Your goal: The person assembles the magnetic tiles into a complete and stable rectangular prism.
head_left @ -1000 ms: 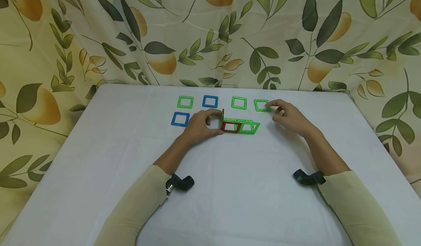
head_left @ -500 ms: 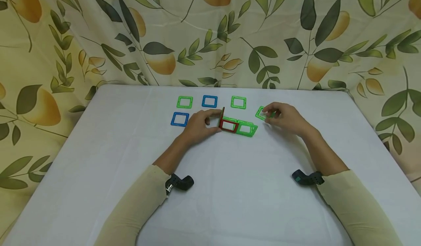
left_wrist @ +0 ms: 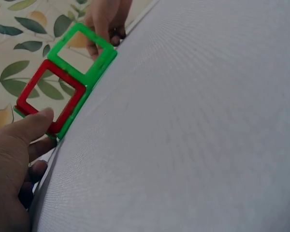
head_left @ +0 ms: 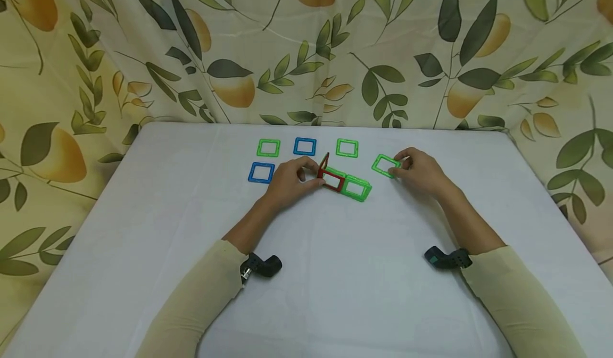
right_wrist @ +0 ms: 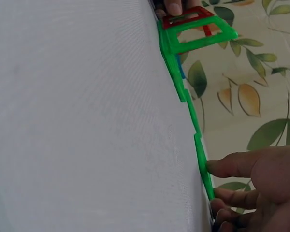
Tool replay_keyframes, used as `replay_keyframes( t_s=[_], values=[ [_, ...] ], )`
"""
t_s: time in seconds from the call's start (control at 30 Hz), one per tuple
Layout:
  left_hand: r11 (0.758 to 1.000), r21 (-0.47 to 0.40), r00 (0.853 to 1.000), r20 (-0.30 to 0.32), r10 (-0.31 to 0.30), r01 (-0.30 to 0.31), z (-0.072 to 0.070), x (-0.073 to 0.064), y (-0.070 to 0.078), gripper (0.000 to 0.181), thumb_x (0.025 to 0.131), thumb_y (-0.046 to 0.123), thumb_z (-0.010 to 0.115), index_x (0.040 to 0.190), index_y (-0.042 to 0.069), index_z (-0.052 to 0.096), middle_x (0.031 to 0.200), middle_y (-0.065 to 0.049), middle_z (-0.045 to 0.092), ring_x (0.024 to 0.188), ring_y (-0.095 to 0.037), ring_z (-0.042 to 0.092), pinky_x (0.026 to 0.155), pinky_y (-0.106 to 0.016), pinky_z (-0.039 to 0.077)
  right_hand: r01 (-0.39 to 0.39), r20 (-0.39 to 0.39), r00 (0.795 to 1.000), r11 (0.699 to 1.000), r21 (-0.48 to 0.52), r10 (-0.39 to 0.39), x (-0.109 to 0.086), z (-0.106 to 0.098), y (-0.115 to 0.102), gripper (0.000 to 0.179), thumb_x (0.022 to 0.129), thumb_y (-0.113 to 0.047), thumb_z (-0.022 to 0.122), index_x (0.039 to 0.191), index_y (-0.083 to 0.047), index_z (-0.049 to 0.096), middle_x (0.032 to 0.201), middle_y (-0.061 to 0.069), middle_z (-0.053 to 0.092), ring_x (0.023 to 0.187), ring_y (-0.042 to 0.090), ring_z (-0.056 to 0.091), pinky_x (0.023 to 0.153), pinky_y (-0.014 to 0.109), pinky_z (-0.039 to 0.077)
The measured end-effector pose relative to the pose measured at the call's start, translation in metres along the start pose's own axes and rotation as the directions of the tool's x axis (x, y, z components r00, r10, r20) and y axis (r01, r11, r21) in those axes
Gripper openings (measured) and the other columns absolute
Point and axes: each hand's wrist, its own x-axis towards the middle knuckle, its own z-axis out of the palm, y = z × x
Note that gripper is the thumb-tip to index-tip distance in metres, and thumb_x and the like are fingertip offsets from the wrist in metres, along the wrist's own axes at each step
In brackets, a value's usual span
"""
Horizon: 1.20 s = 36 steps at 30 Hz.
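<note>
My left hand (head_left: 291, 183) pinches the left end of a small group of joined magnetic tiles, its thumb at the red frame tile (left_wrist: 65, 75). Next to the red tile stands a green frame tile (left_wrist: 99, 72), joined edge to edge, with more green beneath and behind. At the group's left end another reddish tile (head_left: 324, 160) stands tilted. To the right, apart from the group, my right hand (head_left: 422, 173) holds a loose green square tile (head_left: 381, 172) by its right side, thumb on its near edge. The fingers under that tile are partly hidden.
Behind the hands lie a green tile (head_left: 269, 155), a blue tile (head_left: 305, 153) and another green tile (head_left: 347, 156), flat on the white table (head_left: 306, 273). A second blue tile (head_left: 261, 181) lies left of my left hand. A patterned cloth (head_left: 306, 97) hangs behind the table.
My right hand has taken hold of the far right green tile, pulled it nearer and turned it. The joined group has swung so its right end is nearer me, with my left hand still on it.
</note>
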Motion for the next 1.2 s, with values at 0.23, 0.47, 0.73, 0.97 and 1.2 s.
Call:
replay_keyframes(
  t_s=[0.23,0.47,0.73,0.97,1.2],
  values=[
    [0.999,-0.031,0.999,-0.021,0.042,-0.042,0.0,-0.001,0.0,0.016,0.096,0.016,0.079,0.111,0.011,0.076,0.103,0.001,0.074,0.084,-0.016,0.057,0.072,-0.03,0.046,-0.008,0.008,1.0,1.0,-0.006,0.008,-0.004,0.0,-0.002,0.039,0.1,-0.024,0.071,0.12,0.008,0.06,0.108,0.02,0.059,0.101,0.035,0.052,0.088,0.047,0.043],
    [0.997,-0.061,0.999,-0.023,0.044,-0.046,-0.002,-0.003,0.003,0.017,0.095,0.007,0.075,0.112,0.009,0.074,0.104,-0.001,0.074,0.083,-0.018,0.057,0.072,-0.031,0.047,0.038,0.015,0.999,0.999,-0.015,-0.037,-0.007,-0.001,-0.005,0.027,0.1,-0.017,0.067,0.11,0.007,0.062,0.104,0.019,0.062,0.098,0.035,0.055,0.086,0.047,0.044],
    [0.998,-0.057,0.999,-0.034,0.036,-0.038,-0.002,-0.002,0.005,0.019,0.095,0.012,0.08,0.112,0.009,0.074,0.098,-0.001,0.072,0.083,-0.017,0.057,0.071,-0.029,0.046,0.063,0.048,0.997,0.996,0.07,-0.067,-0.008,-0.003,-0.012,0.029,0.099,-0.019,0.071,0.116,0.005,0.067,0.099,0.012,0.063,0.089,0.025,0.055,0.072,0.031,0.048],
    [0.998,-0.045,0.998,-0.053,0.043,-0.046,-0.001,-0.001,0.003,0.017,0.095,0.009,0.079,0.112,0.006,0.078,0.097,-0.003,0.074,0.082,-0.017,0.058,0.071,-0.028,0.047,0.065,0.109,0.989,0.965,0.254,-0.095,-0.014,-0.007,-0.023,0.029,0.1,-0.017,0.074,0.114,0.007,0.067,0.101,0.011,0.065,0.081,0.016,0.063,0.072,0.028,0.057],
    [0.999,-0.032,0.999,-0.043,0.034,-0.035,-0.002,-0.001,0.002,0.021,0.096,0.007,0.078,0.116,0.004,0.08,0.104,-0.005,0.077,0.085,-0.017,0.062,0.075,-0.028,0.051,0.066,0.176,0.974,0.928,0.367,-0.139,-0.02,-0.008,-0.033,0.03,0.097,-0.004,0.073,0.12,0.012,0.064,0.101,0.014,0.072,0.084,0.014,0.069,0.08,0.032,0.06]
  ],
)
